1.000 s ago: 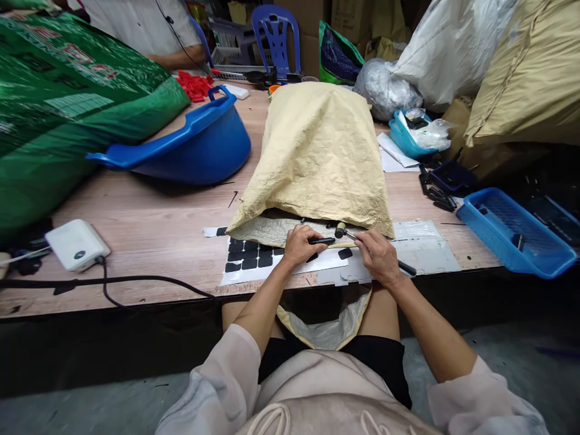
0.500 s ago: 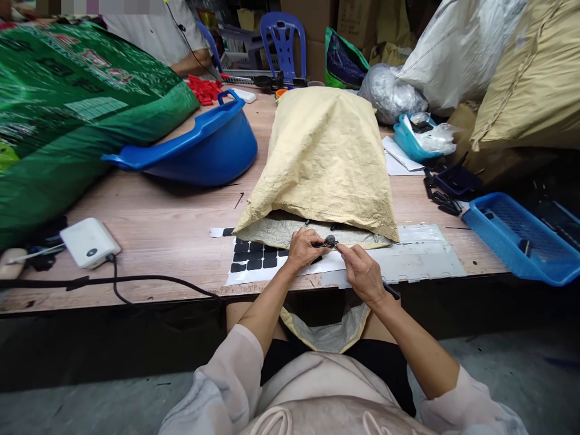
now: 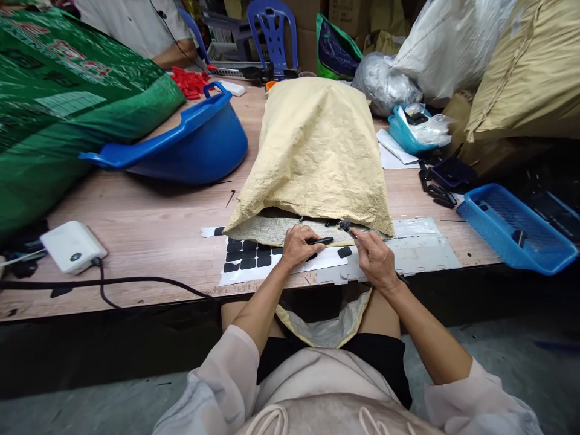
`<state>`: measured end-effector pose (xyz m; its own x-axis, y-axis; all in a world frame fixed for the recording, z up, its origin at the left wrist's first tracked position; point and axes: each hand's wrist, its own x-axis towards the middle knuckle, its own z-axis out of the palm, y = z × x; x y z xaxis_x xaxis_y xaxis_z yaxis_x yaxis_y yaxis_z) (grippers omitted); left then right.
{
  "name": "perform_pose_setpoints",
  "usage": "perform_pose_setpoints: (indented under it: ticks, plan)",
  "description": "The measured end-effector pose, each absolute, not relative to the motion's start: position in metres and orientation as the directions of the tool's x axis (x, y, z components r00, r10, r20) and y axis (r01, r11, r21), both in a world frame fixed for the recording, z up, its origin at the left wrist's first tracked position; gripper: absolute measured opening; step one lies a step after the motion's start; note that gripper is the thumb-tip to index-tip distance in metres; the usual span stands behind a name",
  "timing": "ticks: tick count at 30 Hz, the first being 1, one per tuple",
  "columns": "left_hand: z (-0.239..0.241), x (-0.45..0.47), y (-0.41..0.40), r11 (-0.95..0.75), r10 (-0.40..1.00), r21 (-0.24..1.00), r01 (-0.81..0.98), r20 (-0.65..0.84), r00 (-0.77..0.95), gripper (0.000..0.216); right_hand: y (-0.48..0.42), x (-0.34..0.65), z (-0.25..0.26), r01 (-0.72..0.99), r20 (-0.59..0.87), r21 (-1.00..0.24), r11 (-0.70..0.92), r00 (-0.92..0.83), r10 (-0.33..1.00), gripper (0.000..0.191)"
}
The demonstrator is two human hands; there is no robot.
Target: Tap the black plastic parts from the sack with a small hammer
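Observation:
My left hand (image 3: 299, 244) pinches a slim black plastic piece (image 3: 322, 240) at the mouth of a yellow woven sack (image 3: 321, 145). Just to the right, my right hand (image 3: 375, 258) is closed round a thin tool; a dark lump (image 3: 345, 225) sits at its tip, and its black end shows behind the palm. The kind of tool cannot be made out. Small black pieces lie inside the sack's silvery opening. Under my hands is a white sheet with rounded black stickers (image 3: 248, 263), beside a grey plate (image 3: 421, 254). Another open sack (image 3: 326, 329) hangs between my knees.
A blue basin (image 3: 194, 145) and a green sack (image 3: 90, 103) stand to the left, near a white box (image 3: 75, 246) with a black cable. At right are a blue basket (image 3: 507, 235) and a teal basket (image 3: 403, 133). Another person's arm (image 3: 174, 54) rests across the table.
My hands have drawn apart. The tool tip with the dark lump has moved right, away from the black piece in my left hand. The view has shifted slightly.

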<state>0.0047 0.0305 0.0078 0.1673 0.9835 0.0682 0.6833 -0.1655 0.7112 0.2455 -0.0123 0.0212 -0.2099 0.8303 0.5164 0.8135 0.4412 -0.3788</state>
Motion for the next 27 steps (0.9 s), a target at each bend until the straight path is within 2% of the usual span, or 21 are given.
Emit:
perform_pose_setpoints:
  ticks: [8, 15, 19, 20, 22, 23, 24, 25, 27]
  plan:
    - [0.004, 0.001, 0.03, -0.169, 0.983, 0.712, 0.682, 0.069, 0.172, 0.011, 0.037, 0.304, 0.015, 0.761, 0.431, -0.131, 0.636, -0.534, 0.728, 0.026]
    - [0.01, -0.004, 0.034, -0.213, 0.973, 0.732, 0.647, 0.097, 0.211, 0.011, 0.048, 0.304, 0.003, 0.795, 0.376, -0.174, 0.582, -0.492, 0.785, 0.026]
    - [0.031, 0.004, -0.002, -0.315, 0.946, 0.839, 0.443, 0.242, 0.216, 0.017, 0.049, 0.303, 0.0, 0.806, 0.334, -0.215, 0.551, -0.47, 0.817, 0.026]
    - [0.034, 0.007, -0.018, -0.315, 0.934, 0.875, 0.366, 0.217, 0.285, 0.019, 0.049, 0.302, 0.001, 0.809, 0.329, -0.214, 0.547, -0.467, 0.821, 0.026]
    - [0.034, 0.012, -0.054, -0.231, 0.826, 0.935, 0.27, 0.042, 0.562, 0.023, 0.049, 0.301, 0.002, 0.813, 0.327, -0.203, 0.546, -0.469, 0.82, 0.025]
    - [0.029, 0.015, -0.072, -0.187, 0.716, 0.939, 0.289, -0.07, 0.694, 0.022, 0.049, 0.301, 0.003, 0.813, 0.331, -0.196, 0.549, -0.472, 0.817, 0.025]
    - [0.02, 0.018, -0.087, -0.158, 0.65, 0.914, 0.373, -0.188, 0.737, 0.02, 0.048, 0.301, 0.004, 0.811, 0.336, -0.189, 0.553, -0.476, 0.813, 0.025]
    - [0.009, 0.021, -0.098, -0.13, 0.633, 0.855, 0.502, -0.318, 0.706, 0.018, 0.048, 0.301, 0.004, 0.809, 0.341, -0.184, 0.558, -0.48, 0.808, 0.025]
    - [-0.018, 0.026, -0.109, -0.034, 0.674, 0.673, 0.739, -0.531, 0.515, 0.02, 0.048, 0.301, 0.005, 0.805, 0.35, -0.179, 0.565, -0.485, 0.802, 0.025]
